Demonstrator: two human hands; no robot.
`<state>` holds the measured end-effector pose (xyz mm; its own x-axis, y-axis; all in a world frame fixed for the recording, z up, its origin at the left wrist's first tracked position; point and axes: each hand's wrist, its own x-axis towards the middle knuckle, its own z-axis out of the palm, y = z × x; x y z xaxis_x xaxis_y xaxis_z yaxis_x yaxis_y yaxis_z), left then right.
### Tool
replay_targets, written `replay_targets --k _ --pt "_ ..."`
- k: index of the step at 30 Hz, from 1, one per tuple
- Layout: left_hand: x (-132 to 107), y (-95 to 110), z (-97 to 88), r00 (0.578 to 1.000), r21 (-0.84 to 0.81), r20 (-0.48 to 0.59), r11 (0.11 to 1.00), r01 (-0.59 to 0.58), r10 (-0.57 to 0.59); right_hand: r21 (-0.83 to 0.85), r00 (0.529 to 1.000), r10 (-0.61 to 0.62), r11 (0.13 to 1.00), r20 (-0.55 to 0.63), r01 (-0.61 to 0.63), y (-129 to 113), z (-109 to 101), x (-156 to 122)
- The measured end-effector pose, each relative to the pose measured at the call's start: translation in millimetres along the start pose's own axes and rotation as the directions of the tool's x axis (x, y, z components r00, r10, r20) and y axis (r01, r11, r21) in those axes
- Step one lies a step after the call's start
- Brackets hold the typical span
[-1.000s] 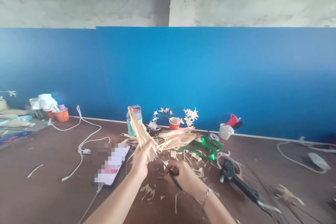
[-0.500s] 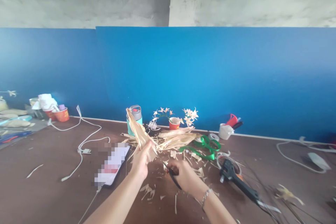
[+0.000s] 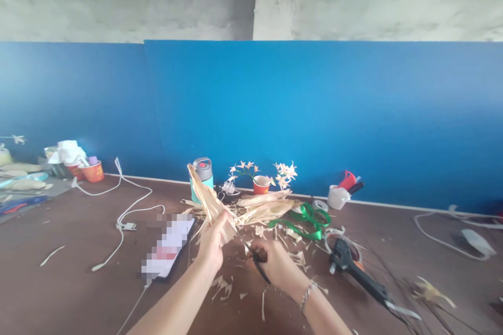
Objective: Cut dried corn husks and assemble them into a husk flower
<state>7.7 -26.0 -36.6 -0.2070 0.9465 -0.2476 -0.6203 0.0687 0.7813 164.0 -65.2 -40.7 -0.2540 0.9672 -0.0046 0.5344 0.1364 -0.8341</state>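
My left hand (image 3: 212, 241) grips a long, pale dried corn husk (image 3: 209, 198), its pointed end slanting up to the left. In my right hand (image 3: 271, 261) is a pair of dark-handled scissors (image 3: 259, 263), fingers closed round the handles. The scissor blades point up and left at the lower edge of the husk; whether they are apart is too small to tell. Beyond my hands lies a pile of more husks (image 3: 271, 207). Small husk scraps (image 3: 223, 287) are scattered on the brown table (image 3: 102, 298) below and around my hands.
A phone (image 3: 168, 248) lies left of my arm, with white cables (image 3: 126, 214) beyond. Behind stand a turquoise flask (image 3: 202, 178) and a red cup (image 3: 261, 184) near husk flowers (image 3: 286, 172). Green ribbon (image 3: 314, 220) and a black glue gun (image 3: 357, 272) lie right.
Both hands keep nearly the same place and hold. The top of the husk has tipped slightly to the left.
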Motion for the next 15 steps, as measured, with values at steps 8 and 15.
replay_targets --k 8,15 --pt "-0.8 -2.2 1.5 0.999 -0.004 -0.03 1.0 0.028 -0.028 0.019 1.0 0.01 1.0 -0.001 -0.01 1.5 1.1 1.0" --pt "-3.9 -1.9 3.2 0.999 -0.002 -0.031 1.0 0.023 -0.023 0.002 1.0 -0.003 1.0 -0.013 0.003 -3.0 0.5 0.1"
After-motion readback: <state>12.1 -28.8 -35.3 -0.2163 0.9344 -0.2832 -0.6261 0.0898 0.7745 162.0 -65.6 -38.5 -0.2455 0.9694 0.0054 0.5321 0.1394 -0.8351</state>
